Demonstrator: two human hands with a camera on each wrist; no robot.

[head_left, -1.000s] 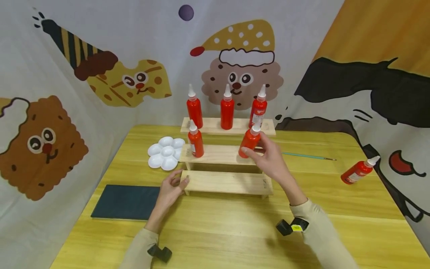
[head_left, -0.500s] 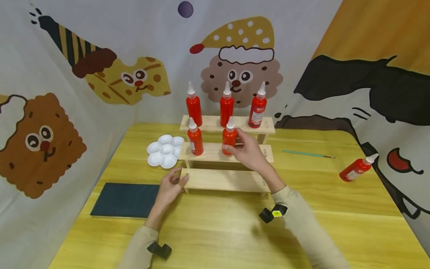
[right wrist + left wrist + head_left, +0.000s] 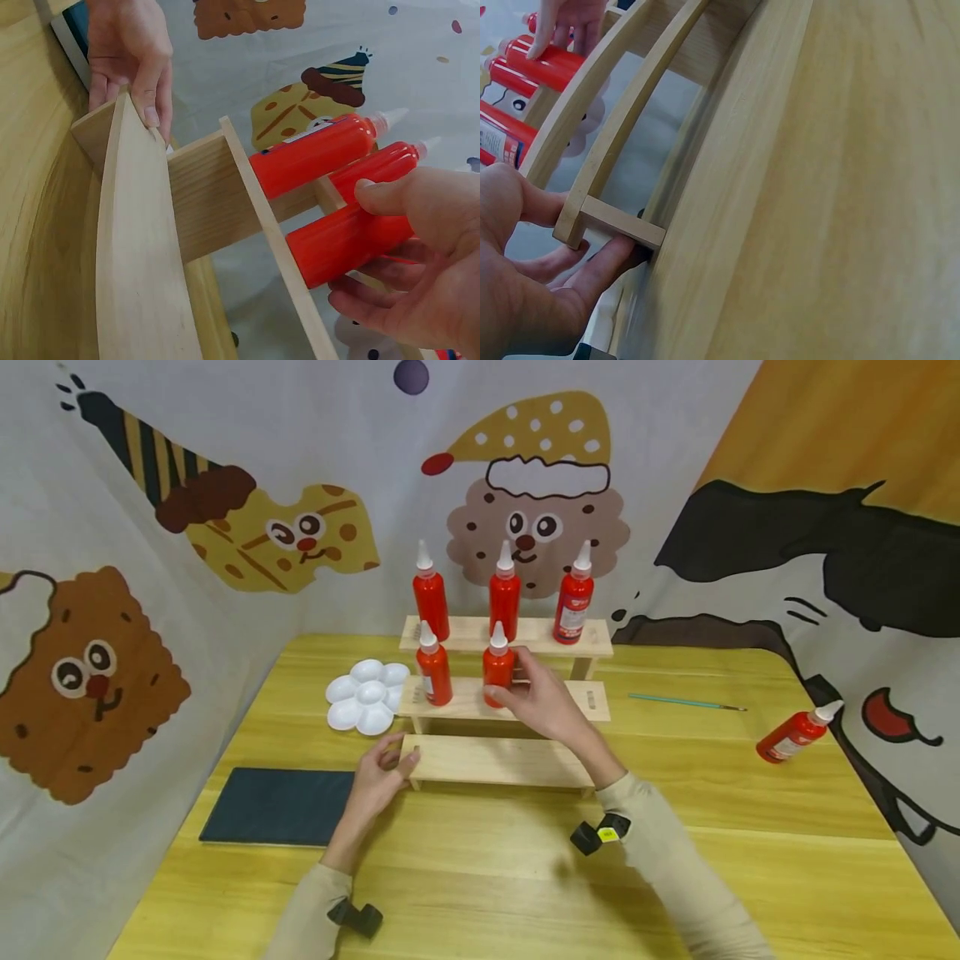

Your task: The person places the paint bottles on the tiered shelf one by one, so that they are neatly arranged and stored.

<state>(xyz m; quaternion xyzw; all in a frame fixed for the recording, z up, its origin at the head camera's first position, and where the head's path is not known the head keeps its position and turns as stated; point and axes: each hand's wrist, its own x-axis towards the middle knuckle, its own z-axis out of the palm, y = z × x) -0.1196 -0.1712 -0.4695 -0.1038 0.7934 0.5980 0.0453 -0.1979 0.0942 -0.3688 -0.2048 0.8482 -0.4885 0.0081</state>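
In the head view my right hand [image 3: 551, 703] holds a red paint bottle [image 3: 497, 668] with a white nozzle, upright on the middle step of a three-step wooden rack [image 3: 498, 760]. Thumb and fingers sit on opposite sides of that bottle, as the right wrist view shows. Another red bottle [image 3: 434, 677] stands to its left on the same step. Three more, among them a labelled bottle [image 3: 573, 606], stand along the top step. My left hand [image 3: 377, 782] grips the left end of the lowest step, thumb on top and fingers around the end support [image 3: 619, 217].
A white flower-shaped palette [image 3: 367, 696] lies left of the rack, and a dark flat board [image 3: 277, 806] is nearer. To the right are a teal paintbrush [image 3: 682, 702] and a tilted red bottle [image 3: 797, 735]. A printed cloth [image 3: 300, 410] hangs behind the table.
My right hand has moved the red bottle left along the middle step, from the right part to near the middle. The left hand keeps its grip on the rack.
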